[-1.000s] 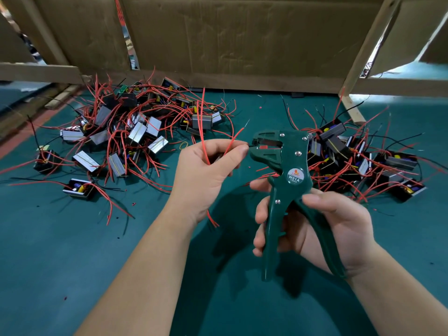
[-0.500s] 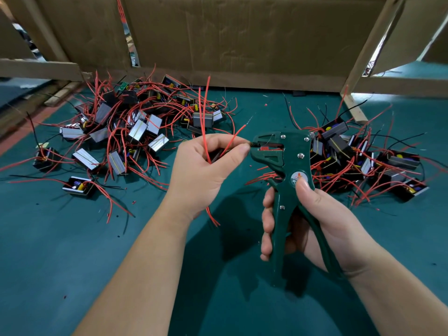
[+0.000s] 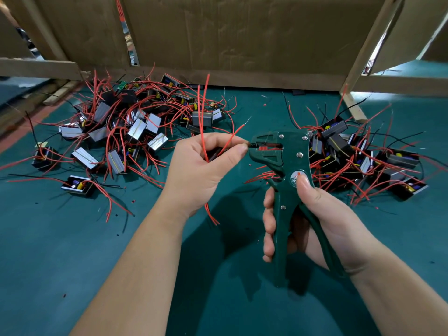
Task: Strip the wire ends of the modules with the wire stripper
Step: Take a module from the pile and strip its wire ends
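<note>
My left hand (image 3: 201, 170) grips a small dark module, mostly hidden in the palm, whose red wires (image 3: 203, 112) stick up above the fist and hang below it. Thumb and forefinger pinch one wire end at the jaws of the green wire stripper (image 3: 281, 163). My right hand (image 3: 312, 219) holds the stripper upright by its handles, thumb on the round label, fingers wrapped round the front handle. The wire tip lies inside the jaws.
A heap of modules with red wires (image 3: 126, 132) lies at the back left on the green mat (image 3: 72, 251). A second heap (image 3: 363, 161) lies right of the stripper. Cardboard and wooden battens (image 3: 242, 40) close off the back. Small insulation scraps dot the mat.
The stripper handles have closed together under my right hand, and my thumb has slid up onto the label. My left hand has brought the wire end into the jaws.
</note>
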The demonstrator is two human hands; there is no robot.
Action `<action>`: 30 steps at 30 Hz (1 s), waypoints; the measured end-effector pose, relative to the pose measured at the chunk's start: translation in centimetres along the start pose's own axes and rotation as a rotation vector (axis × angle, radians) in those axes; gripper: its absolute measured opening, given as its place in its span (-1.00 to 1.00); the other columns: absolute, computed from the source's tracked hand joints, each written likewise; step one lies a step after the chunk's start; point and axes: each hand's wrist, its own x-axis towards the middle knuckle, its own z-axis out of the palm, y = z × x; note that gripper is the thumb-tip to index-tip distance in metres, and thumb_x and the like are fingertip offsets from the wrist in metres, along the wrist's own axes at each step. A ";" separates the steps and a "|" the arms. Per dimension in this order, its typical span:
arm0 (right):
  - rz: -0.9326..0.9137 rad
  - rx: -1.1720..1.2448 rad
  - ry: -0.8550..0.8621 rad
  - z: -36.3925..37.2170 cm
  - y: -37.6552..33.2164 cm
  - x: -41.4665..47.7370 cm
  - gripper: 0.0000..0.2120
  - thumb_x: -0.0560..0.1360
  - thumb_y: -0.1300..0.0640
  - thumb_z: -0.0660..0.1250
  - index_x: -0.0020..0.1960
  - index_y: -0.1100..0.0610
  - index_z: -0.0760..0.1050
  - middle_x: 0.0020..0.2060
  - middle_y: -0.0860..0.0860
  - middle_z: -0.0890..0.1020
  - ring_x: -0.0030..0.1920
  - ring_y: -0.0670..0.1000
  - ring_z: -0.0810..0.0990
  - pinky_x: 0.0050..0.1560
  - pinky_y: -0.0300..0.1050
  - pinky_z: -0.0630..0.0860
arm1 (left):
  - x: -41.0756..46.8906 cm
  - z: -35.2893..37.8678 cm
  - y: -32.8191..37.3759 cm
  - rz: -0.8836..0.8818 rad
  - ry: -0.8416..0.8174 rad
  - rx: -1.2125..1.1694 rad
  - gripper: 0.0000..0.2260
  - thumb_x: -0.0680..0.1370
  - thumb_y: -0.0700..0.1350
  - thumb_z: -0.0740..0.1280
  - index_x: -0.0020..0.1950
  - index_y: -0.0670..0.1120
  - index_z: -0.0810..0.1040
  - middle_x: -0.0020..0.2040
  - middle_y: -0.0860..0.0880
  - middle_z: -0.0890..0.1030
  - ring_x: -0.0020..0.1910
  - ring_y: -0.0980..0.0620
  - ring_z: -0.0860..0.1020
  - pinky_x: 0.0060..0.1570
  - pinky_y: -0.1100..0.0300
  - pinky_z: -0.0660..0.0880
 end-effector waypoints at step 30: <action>-0.031 0.213 0.112 0.5 -0.5 0.2 -0.55 0.29 -0.06 0.35 -0.01 0.27 0.54 -0.20 0.28 0.54 -0.27 0.28 0.58 -0.18 0.23 0.56 | 0.0 -0.4 0.0 -0.109 -0.058 -0.044 -0.93 0.49 -0.14 0.38 -0.17 0.00 0.64 -0.31 0.08 0.60 -0.29 0.14 0.54 -0.54 0.30 0.37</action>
